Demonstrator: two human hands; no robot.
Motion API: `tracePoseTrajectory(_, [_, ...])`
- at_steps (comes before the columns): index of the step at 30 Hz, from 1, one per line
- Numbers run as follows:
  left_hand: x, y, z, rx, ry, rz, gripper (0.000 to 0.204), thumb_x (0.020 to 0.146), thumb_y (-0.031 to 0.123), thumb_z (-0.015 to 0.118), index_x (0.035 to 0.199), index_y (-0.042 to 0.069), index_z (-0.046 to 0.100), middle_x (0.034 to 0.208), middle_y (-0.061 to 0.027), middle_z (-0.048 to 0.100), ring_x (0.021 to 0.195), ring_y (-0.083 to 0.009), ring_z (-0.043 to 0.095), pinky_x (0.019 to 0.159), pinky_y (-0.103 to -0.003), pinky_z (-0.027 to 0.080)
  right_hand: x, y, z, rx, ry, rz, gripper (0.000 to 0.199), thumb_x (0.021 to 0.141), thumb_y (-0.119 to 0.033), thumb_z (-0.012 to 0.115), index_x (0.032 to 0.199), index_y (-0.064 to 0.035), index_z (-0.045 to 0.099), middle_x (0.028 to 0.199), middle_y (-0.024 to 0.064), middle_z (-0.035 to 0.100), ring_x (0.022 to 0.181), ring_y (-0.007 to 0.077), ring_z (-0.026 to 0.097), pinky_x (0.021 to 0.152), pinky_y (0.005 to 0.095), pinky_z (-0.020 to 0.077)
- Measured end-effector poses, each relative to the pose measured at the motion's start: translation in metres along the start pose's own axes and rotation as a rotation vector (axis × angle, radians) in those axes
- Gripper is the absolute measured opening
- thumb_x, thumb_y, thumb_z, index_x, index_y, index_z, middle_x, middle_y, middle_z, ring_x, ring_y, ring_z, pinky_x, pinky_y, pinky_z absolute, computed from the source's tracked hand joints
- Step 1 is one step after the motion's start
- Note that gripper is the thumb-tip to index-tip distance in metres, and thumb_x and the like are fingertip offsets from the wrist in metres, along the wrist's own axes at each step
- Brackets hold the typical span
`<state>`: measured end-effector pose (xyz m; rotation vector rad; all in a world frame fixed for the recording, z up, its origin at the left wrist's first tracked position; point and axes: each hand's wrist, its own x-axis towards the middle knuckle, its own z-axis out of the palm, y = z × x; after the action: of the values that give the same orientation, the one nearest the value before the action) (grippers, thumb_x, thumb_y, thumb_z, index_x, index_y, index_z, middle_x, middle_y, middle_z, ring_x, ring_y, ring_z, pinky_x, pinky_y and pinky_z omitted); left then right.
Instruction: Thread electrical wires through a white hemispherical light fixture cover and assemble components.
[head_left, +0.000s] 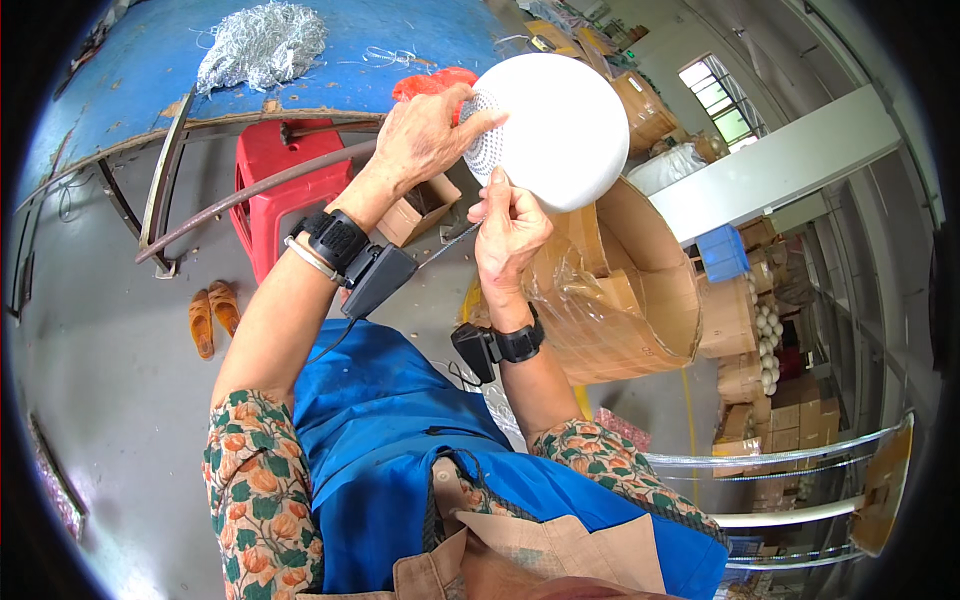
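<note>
Squarely ahead of us, a white ball (570,130) lies up and right of both hands.
Being round, it shows no clear long axis; what counts is its dotted grey patch (484,150), which faces left, toward our left hand (428,135). That hand is nearer the patch and grips the ball there, thumb across the dots. Our right hand (510,235) is below, thumb up at the ball's lower left edge, fingers bent in; whether they pinch the thin dark strand (450,245) beside them, we cannot tell.
</note>
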<state>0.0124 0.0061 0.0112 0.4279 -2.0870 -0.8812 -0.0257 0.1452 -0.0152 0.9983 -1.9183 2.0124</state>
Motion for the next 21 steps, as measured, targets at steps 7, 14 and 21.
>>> tracePoseTrajectory(7, [0.000,-0.001,-0.003,0.027,0.005,0.108,0.071,0.068,0.063,0.062,0.105,0.002,0.057,0.078,-0.0200,0.063,0.079,-0.0311,0.063,0.071,-0.039,0.048,0.001,0.001,-0.002,0.091,-0.026,0.040,0.026,0.085,-0.017,0.060,0.068,0.0027,0.059,0.055,0.0047,0.056,0.046,0.0078,0.051,0.045,0.0211,0.0405])
tracePoseTrajectory(14, [0.007,-0.011,0.004,-0.088,0.141,0.030,0.058,0.073,0.053,0.064,0.098,0.001,0.054,0.076,-0.0169,0.063,0.073,-0.0303,0.062,0.066,-0.038,0.047,-0.007,-0.025,-0.024,0.142,-0.155,0.010,0.020,0.085,-0.014,0.059,0.072,0.0018,0.059,0.057,0.0047,0.057,0.049,0.0090,0.053,0.051,0.0219,0.0424])
tracePoseTrajectory(21, [0.000,0.000,0.003,-0.001,0.178,0.061,0.057,0.075,0.055,0.060,0.097,0.003,0.054,0.072,-0.0176,0.062,0.073,-0.0321,0.062,0.064,-0.039,0.047,-0.010,-0.010,-0.021,0.034,-0.071,-0.036,0.021,0.085,-0.014,0.059,0.070,0.0006,0.058,0.055,0.0028,0.057,0.049,0.0058,0.051,0.049,0.0192,0.0398])
